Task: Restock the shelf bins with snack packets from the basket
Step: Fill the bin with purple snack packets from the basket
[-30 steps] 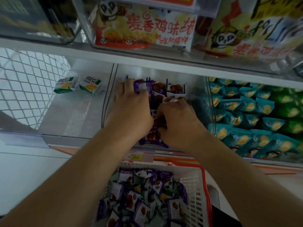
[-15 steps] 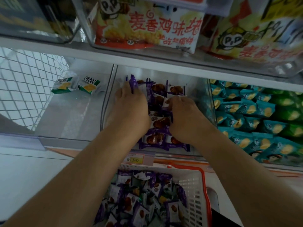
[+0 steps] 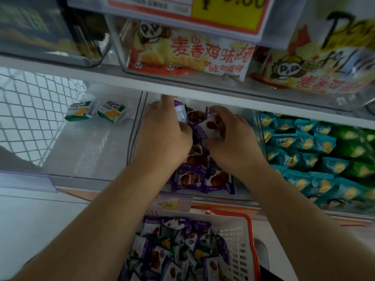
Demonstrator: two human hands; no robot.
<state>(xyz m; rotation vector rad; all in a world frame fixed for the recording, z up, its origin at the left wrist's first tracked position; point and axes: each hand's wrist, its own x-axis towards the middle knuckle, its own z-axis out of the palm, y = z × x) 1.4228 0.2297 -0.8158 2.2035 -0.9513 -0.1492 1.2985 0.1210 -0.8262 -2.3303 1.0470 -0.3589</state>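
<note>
At frame centre, both hands work inside the clear middle bin (image 3: 135, 142). The left hand (image 3: 162, 128) pinches an upright purple packet (image 3: 181, 112), long axis vertical; the right hand (image 3: 231, 136) grips a tilted packet (image 3: 210, 126), seemingly face up. The basket (image 3: 239, 246) sits lower centre below the shelf (image 3: 182, 82).

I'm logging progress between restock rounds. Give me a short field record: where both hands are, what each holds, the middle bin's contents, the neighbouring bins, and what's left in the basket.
left hand: in middle bin, gripping a purple packet
right hand: in middle bin, holding a white-and-purple packet
middle bin: purple packets laid in rows to the front
left bin: two green packets at the back
right bin: teal packets, piled
basket: many purple packets remain
</note>
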